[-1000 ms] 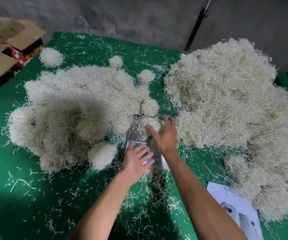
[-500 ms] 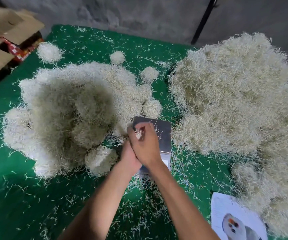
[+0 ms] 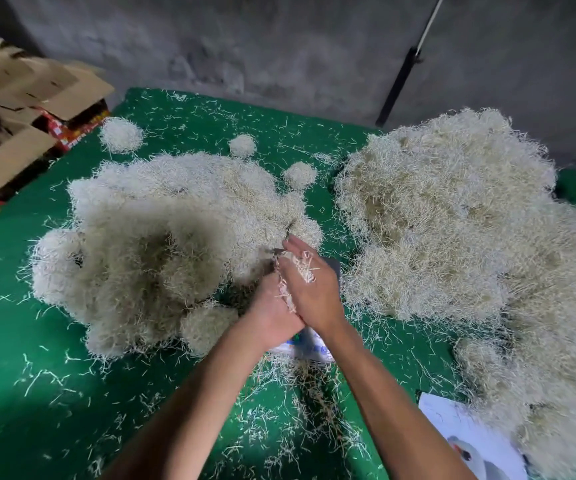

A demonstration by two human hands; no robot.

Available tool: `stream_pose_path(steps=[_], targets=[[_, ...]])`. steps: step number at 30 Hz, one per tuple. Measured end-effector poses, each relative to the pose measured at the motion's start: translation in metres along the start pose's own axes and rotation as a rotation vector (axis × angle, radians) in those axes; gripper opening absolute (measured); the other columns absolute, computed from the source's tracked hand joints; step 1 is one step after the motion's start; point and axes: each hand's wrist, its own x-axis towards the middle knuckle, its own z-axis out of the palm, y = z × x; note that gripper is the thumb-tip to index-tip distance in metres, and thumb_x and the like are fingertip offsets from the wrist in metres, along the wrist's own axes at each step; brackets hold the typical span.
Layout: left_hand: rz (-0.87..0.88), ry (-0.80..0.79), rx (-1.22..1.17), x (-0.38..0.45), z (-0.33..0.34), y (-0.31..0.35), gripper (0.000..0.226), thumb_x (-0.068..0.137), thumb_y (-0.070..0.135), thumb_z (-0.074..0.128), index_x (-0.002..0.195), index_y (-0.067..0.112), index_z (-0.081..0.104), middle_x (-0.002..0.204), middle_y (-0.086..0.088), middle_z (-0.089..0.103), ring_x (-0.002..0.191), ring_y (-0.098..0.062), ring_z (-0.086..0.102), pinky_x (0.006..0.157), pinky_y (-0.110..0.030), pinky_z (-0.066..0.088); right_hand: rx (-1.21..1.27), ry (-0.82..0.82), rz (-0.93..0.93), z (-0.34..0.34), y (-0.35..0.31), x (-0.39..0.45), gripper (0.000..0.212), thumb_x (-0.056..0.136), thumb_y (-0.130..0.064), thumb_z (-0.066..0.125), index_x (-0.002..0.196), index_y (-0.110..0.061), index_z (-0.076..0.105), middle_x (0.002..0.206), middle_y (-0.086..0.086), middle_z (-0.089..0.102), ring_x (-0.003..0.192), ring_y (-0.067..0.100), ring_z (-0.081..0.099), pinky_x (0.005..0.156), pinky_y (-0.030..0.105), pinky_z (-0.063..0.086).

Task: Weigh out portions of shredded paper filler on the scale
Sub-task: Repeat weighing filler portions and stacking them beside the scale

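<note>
My two hands meet over the scale near the middle of the green table (image 3: 19,341). My left hand (image 3: 265,313) and my right hand (image 3: 314,289) are cupped palm to palm round a small wad of shredded paper (image 3: 297,268), whose strands stick out between the fingers. The scale is mostly hidden under them. Only a corner of its steel plate (image 3: 335,266) and its white front (image 3: 309,348) show. A big loose heap of filler (image 3: 452,220) lies to the right. A pile of rounded portions (image 3: 151,244) lies to the left.
Three small filler balls (image 3: 122,135) (image 3: 242,145) (image 3: 299,174) sit toward the far side. Open cardboard boxes (image 3: 19,109) stand off the table's left edge. A printed white sheet (image 3: 466,441) lies at the near right. A black pole (image 3: 400,84) leans on the wall. Stray strands litter the cloth.
My right hand came back from the right heap and joined the left over the scale. Both hands now close round a small wad; earlier the left rested on the scale's front.
</note>
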Motion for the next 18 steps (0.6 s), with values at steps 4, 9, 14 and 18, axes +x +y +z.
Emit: stream_pose_path(steps=[4,9,14,18], targets=[[-0.086,0.149,-0.873,-0.006,-0.004,0.002,0.054,0.111,0.035,0.015,0.118,0.0,0.056,0.1,-0.018,0.076,0.096,-0.007,0.073,0.082,-0.019,0.056,-0.096,0.053,-0.336,0.024,-0.009,-0.035,0.045,0.103,-0.04,0.056,0.144,-0.021,0.058,0.16,-0.005,0.041,0.15,0.016,0.034,0.124,0.039,0.026],[-0.244,-0.023,-0.831,-0.023,0.011,-0.003,0.065,0.105,0.052,0.032,0.147,0.004,0.045,0.144,-0.02,0.054,0.135,-0.026,0.053,0.115,-0.044,0.041,-0.126,0.152,-0.229,0.023,-0.015,-0.018,0.031,0.107,-0.029,0.051,0.128,-0.02,0.072,0.137,-0.006,0.065,0.13,0.01,0.056,0.113,0.049,0.04],[-0.192,0.101,-0.958,0.0,-0.016,-0.006,0.064,0.107,0.047,0.028,0.091,0.011,0.079,0.094,-0.018,0.075,0.094,-0.027,0.074,0.083,-0.041,0.059,-0.18,-0.016,-0.287,0.022,-0.002,-0.03,0.048,0.101,-0.017,0.049,0.148,-0.021,0.053,0.159,-0.001,0.042,0.149,0.014,0.034,0.125,0.049,0.024],[-0.277,-0.019,-1.085,-0.008,-0.013,-0.021,0.089,0.101,0.07,0.011,0.142,0.002,0.05,0.143,-0.022,0.056,0.131,-0.031,0.056,0.12,-0.051,0.031,-0.169,-0.062,-0.361,0.046,-0.002,-0.034,0.049,0.103,-0.024,0.039,0.151,-0.024,0.048,0.159,-0.007,0.042,0.15,0.006,0.031,0.126,0.028,0.017]])
